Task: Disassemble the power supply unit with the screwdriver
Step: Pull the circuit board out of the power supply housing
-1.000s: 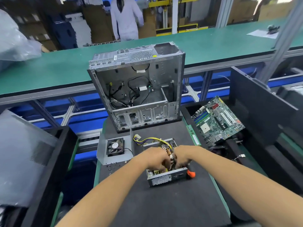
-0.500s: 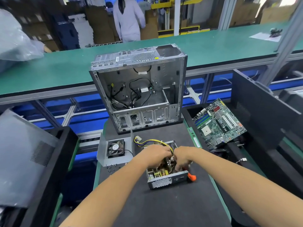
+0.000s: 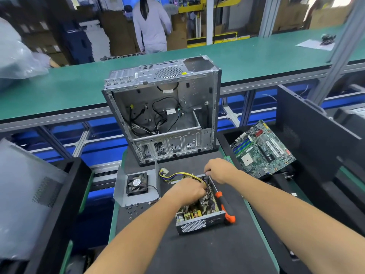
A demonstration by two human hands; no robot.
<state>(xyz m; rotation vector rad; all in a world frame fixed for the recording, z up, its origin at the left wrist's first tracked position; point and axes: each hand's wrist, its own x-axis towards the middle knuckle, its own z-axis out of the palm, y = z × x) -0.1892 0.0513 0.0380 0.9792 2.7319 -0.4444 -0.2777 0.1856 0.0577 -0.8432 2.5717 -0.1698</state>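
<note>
Both forearms enter from the bottom edge, cut off above the elbow. The power supply unit [image 3: 199, 213] lies open on the dark mat of the desk [image 3: 197, 254], perforated end nearest, circuit board exposed. The left hand [image 3: 187, 191] reaches into its middle, fingers curled down among the parts and wires; what they grip is hidden under the knuckles. The right hand [image 3: 218, 170] sits at the unit's far corner, fingertips pinched together on something too small to make out. The screwdriver [image 3: 225, 207], black with orange ends, lies untouched just beside the unit's right wall. A yellow and black wire bundle [image 3: 178, 176] runs left from the unit to a white connector.

Left of that, a fan [image 3: 137, 183] rests on a grey metal plate, loose screws [image 3: 134, 208] scattered near its front edge. Beyond stands an empty computer case [image 3: 164, 109] with cables inside. To the right a motherboard [image 3: 261, 148] leans in a black bin. Behind runs a green conveyor [image 3: 79, 84], and farther back a person in a white coat [image 3: 151, 26] faces stacked cartons.

A second ago both hands were bunched together over the unit, covering most of the screwdriver; now the right hand has moved to the far corner and the tool shows fully
</note>
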